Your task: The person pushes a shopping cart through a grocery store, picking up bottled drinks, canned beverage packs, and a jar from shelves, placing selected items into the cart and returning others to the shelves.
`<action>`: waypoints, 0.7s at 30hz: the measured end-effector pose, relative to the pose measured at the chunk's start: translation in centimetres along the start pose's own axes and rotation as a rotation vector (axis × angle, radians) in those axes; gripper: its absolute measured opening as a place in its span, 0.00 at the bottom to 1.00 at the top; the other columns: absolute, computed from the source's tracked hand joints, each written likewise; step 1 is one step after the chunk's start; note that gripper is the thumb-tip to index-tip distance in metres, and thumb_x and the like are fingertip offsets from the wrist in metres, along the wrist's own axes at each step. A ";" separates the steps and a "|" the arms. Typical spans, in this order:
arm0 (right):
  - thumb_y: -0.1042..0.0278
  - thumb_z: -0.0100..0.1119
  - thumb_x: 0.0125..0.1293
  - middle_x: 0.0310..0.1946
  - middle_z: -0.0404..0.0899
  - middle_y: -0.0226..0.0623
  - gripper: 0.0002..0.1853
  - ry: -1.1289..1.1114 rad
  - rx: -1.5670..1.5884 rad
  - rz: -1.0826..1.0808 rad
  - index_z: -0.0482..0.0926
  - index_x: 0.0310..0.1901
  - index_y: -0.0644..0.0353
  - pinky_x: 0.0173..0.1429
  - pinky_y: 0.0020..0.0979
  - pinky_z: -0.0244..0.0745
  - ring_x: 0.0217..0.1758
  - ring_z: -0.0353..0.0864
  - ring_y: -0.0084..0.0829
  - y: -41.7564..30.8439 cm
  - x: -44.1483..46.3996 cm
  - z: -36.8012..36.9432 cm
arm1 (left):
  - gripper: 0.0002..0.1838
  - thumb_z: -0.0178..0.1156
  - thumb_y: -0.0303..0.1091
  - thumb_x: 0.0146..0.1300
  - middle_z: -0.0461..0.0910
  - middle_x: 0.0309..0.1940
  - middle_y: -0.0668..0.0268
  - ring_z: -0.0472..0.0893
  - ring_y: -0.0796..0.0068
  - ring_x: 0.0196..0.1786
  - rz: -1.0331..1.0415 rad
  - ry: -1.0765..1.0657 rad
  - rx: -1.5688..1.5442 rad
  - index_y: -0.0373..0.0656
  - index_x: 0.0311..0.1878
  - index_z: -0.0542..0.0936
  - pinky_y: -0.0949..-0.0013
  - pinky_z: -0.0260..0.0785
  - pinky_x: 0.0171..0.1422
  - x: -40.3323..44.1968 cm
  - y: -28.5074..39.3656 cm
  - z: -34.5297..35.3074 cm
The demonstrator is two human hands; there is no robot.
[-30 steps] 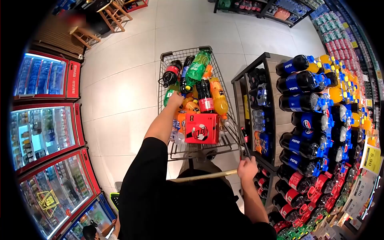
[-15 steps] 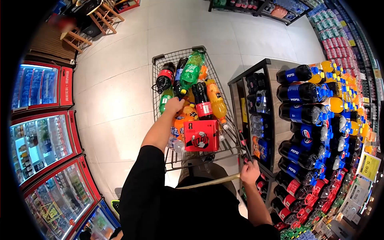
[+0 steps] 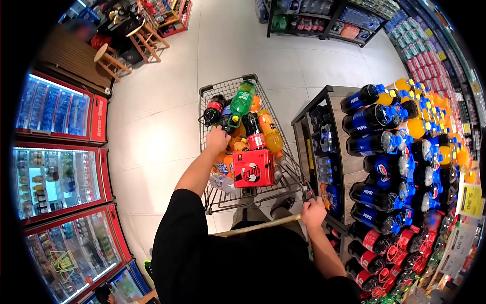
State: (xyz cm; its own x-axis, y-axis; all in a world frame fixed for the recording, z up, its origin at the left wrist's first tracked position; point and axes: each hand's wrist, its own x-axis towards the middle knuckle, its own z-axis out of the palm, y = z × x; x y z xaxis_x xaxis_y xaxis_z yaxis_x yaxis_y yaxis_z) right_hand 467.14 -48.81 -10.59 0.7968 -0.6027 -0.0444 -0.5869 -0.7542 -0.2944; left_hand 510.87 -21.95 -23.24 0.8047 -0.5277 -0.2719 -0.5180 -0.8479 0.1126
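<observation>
the left hand [image 3: 217, 140], fingers curled, hold unclear, is nearer the translucent green plastic bottle [image 3: 243, 103], which lies far-right of it in the dark wire cart [image 3: 206, 90], long axis near-to-far; the right hand [image 3: 313, 212] wraps the tan straight bar [image 3: 263, 223].

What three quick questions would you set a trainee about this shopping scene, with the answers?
1. Which of the person's hands grips the handle bar?
2. True or false: inside the cart, the red box sits nearer the handle bar than the big green bottle does.
3. Which word is printed on the blue-labelled bottles stacked to the right of the cart: A) Fanta, B) Pepsi, C) Sprite?

Key: 1. The right hand. 2. True. 3. B.
</observation>
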 end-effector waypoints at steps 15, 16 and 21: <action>0.57 0.59 0.69 0.42 0.81 0.47 0.16 -0.015 0.028 0.045 0.84 0.31 0.61 0.44 0.57 0.80 0.42 0.84 0.54 1.6 0.8 1.4 | 0.26 0.62 0.56 0.67 0.90 0.36 0.48 0.90 0.45 0.44 -0.121 0.080 0.109 0.39 0.33 0.91 0.47 0.83 0.50 -3.3 4.9 -19.7; 0.57 0.59 0.70 0.43 0.82 0.48 0.16 -0.042 0.019 0.064 0.86 0.32 0.60 0.47 0.56 0.82 0.45 0.86 0.54 1.4 1.0 1.1 | 0.26 0.62 0.55 0.67 0.90 0.36 0.48 0.90 0.45 0.44 -0.116 0.120 0.107 0.39 0.33 0.91 0.47 0.83 0.49 -4.0 5.7 -21.8; 0.56 0.70 0.68 0.62 0.79 0.55 0.19 0.022 0.180 -0.018 0.86 0.51 0.62 0.66 0.54 0.79 0.66 0.80 0.57 2.0 1.9 1.1 | 0.24 0.62 0.51 0.66 0.89 0.32 0.48 0.89 0.45 0.41 0.072 0.350 0.188 0.38 0.28 0.89 0.46 0.83 0.47 -11.3 13.5 -34.3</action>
State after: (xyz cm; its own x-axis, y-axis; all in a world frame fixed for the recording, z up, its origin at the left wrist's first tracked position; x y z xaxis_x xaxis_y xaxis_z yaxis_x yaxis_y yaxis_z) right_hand 467.67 -51.21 -12.33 0.8022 -0.5968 -0.0172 -0.5361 -0.7073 -0.4608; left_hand 504.70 -29.18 14.17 0.7977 -0.5983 0.0758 -0.5947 -0.8013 -0.0657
